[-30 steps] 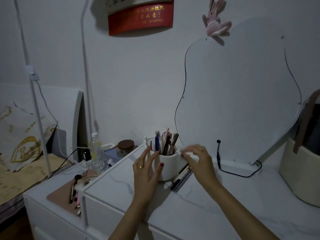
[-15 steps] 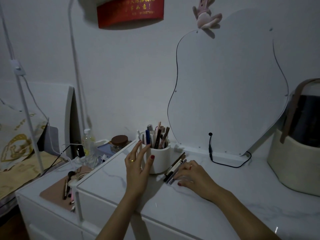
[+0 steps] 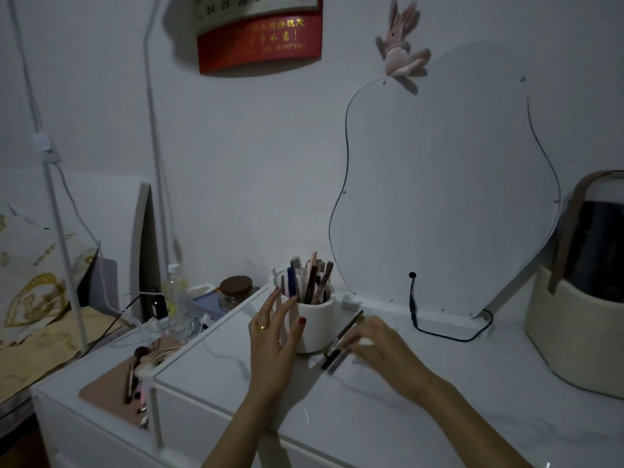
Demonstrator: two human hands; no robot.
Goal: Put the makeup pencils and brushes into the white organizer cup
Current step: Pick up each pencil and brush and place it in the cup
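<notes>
The white organizer cup (image 3: 317, 329) stands on the white marble-look dresser top (image 3: 388, 417) with several makeup pencils and brushes (image 3: 312, 282) upright in it. My left hand (image 3: 270, 346) is at the cup's left side, fingers straight and spread, its thumb against the cup wall. A few loose makeup pencils (image 3: 337, 356) lie on the top just right of the cup. My right hand (image 3: 378, 342), blurred, is down over their far ends, its fingertips curled onto a pencil.
A wavy mirror (image 3: 439, 197) leans on the wall behind, with a black cable (image 3: 439, 336) at its foot. A cream basket (image 3: 574, 339) stands at the right. On the lower left shelf, a pink mat (image 3: 111, 390) holds more brushes, near a jar (image 3: 234, 288) and bottle (image 3: 174, 292).
My right hand came down from the cup's rim to the loose pencils on the table and now closes on them. My left hand stayed at the cup's side.
</notes>
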